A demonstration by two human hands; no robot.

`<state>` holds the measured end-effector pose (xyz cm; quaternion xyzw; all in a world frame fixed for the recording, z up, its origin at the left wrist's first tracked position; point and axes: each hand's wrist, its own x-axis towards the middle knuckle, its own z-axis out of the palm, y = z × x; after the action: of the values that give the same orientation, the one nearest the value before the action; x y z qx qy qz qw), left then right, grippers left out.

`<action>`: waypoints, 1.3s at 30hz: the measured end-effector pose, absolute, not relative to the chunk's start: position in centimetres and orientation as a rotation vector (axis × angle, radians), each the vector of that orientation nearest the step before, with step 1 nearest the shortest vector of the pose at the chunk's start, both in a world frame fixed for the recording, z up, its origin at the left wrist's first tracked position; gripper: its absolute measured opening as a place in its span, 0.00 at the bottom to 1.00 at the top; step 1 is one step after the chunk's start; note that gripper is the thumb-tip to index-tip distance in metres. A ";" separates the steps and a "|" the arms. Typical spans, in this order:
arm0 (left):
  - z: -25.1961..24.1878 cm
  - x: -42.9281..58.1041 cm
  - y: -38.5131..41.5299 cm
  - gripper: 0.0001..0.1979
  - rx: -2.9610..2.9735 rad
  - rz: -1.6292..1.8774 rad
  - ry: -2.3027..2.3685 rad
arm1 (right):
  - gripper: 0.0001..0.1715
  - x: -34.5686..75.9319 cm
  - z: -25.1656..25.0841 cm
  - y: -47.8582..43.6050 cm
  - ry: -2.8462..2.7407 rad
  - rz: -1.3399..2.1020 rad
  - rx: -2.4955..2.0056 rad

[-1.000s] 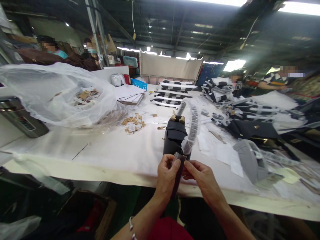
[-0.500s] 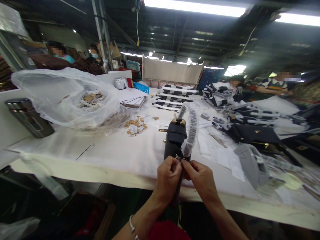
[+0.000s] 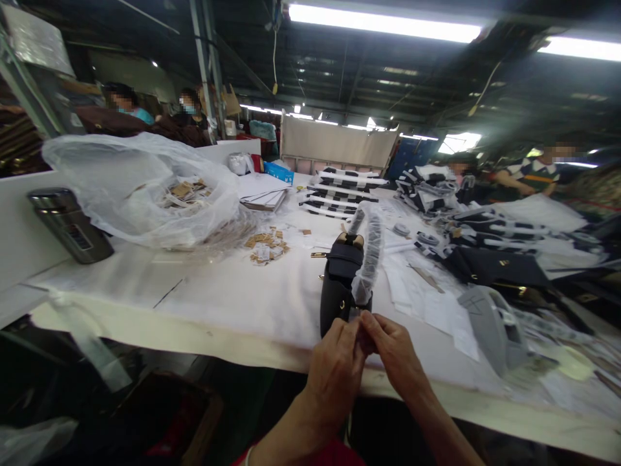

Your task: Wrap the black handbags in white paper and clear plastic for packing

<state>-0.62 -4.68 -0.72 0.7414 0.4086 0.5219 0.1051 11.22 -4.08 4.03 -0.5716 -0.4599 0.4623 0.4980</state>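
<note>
A black leather handbag stands upright on the white-covered table, its handle wrapped in white foam sheeting. My left hand and my right hand meet at the bag's lower end, fingertips pinched together on something small and dark, probably a strap end. Most of that piece is hidden by my fingers. A small gold ring shows on the bag just above them.
Left of the bag lie a plastic bag of tan labels, loose labels and a steel flask. Wrapped striped bags are stacked behind it. Grey bag pieces lie right. Co-workers sit beyond the table.
My hands have drawn closer over the small piece, and the dark strap that hung below them no longer shows. The bag stays in place while the view has shifted slightly.
</note>
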 end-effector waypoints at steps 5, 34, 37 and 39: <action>-1.2 -0.3 -5.2 0.17 2.363 1.502 1.160 | 0.26 11.7 4.0 -3.4 -1.090 1.239 -1.438; 0.0 0.1 -3.5 0.24 1.042 1.114 1.045 | 0.22 13.3 4.3 -3.7 -1.675 0.380 -1.705; 0.0 0.2 -3.5 0.24 1.049 1.147 1.118 | 0.19 16.9 4.6 -3.8 -1.448 0.455 -1.678; -0.1 0.1 -3.5 0.25 1.054 1.142 1.155 | 0.18 21.2 4.9 -4.1 -1.274 0.418 -1.688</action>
<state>0.11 -3.51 -0.07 0.4484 0.4913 0.4858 0.5670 21.24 -4.07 4.88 -0.6899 -0.5205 0.1709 0.4732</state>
